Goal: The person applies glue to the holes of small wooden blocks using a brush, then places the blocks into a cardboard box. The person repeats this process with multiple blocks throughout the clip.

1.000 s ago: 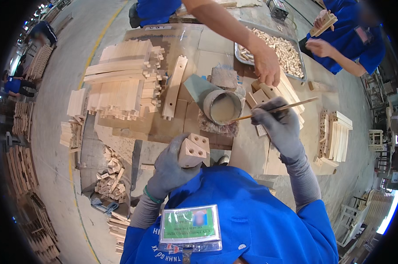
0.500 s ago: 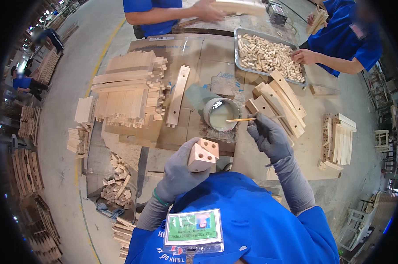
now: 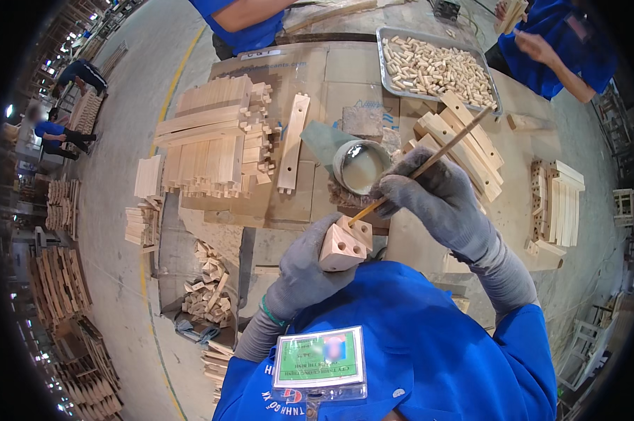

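In a grey glove, my left hand (image 3: 304,270) is closed round two pale wooden pieces (image 3: 342,251), their drilled ends facing up. My right hand (image 3: 436,193), also gloved, pinches a thin wooden stick (image 3: 429,163). The stick slants down to the left, and its lower tip is at a hole in the farther piece; how deep it goes I cannot tell. Just beyond my hands stands a round pot (image 3: 362,167) of whitish liquid, probably glue. To its left lies a single drilled wooden bar (image 3: 293,144).
Stacked wooden bars (image 3: 212,140) cover the table's left part. A metal tray (image 3: 436,70) of dowels stands at the back right, with loose bars (image 3: 464,147) before it. Two people in blue work across the table. An offcut bin (image 3: 208,298) is at lower left.
My right hand has brought the stick from the pot to the held pieces. The co-worker's hand at right has left the dowel tray. The view has shifted slightly.
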Motion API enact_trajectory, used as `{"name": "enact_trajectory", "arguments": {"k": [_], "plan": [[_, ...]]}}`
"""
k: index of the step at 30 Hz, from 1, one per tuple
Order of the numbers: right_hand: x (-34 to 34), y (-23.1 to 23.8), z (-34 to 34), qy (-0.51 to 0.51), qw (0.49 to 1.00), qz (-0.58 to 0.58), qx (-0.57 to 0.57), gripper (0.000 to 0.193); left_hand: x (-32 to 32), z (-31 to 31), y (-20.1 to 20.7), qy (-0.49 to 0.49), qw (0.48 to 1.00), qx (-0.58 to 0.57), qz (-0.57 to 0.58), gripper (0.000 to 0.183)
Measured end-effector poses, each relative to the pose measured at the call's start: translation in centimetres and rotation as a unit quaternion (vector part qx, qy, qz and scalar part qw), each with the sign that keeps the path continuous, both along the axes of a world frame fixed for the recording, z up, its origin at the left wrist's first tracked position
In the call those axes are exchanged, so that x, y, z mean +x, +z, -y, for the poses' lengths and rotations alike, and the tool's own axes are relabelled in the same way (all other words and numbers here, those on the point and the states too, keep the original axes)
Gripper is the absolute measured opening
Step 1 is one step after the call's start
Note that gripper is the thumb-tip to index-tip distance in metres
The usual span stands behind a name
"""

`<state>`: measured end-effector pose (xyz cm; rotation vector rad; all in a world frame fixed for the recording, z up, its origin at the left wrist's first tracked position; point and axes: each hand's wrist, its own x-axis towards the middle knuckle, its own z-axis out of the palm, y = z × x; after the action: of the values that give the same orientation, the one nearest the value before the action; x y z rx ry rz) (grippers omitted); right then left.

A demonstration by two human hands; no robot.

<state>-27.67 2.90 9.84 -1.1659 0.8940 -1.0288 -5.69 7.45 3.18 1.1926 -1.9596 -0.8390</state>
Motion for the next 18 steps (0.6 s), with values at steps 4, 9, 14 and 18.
{"name": "enact_trajectory", "arguments": {"k": [4,9,14,18], "plan": [[-0.4,0.7,-0.1,-0.003,1.0,-0.022,0.01,0.014,0.0,-0.2,0.0,0.003,1.0,0.009,0.01,0.069],[-0.5,0.6,0.0,-0.036,0.999,-0.014,0.005,0.014,0.0,-0.3,-0.3,0.009,0.999,0.029,0.015,0.069],[-1.3,0.1,0.2,-0.069,0.997,-0.008,0.022,0.014,-0.1,-0.1,-0.5,0.012,0.999,0.017,0.025,0.068],[-2.0,-0.1,0.3,-0.087,0.995,-0.002,0.054,0.014,0.0,-0.2,-0.6,0.029,0.999,0.016,0.026,0.068]]}}
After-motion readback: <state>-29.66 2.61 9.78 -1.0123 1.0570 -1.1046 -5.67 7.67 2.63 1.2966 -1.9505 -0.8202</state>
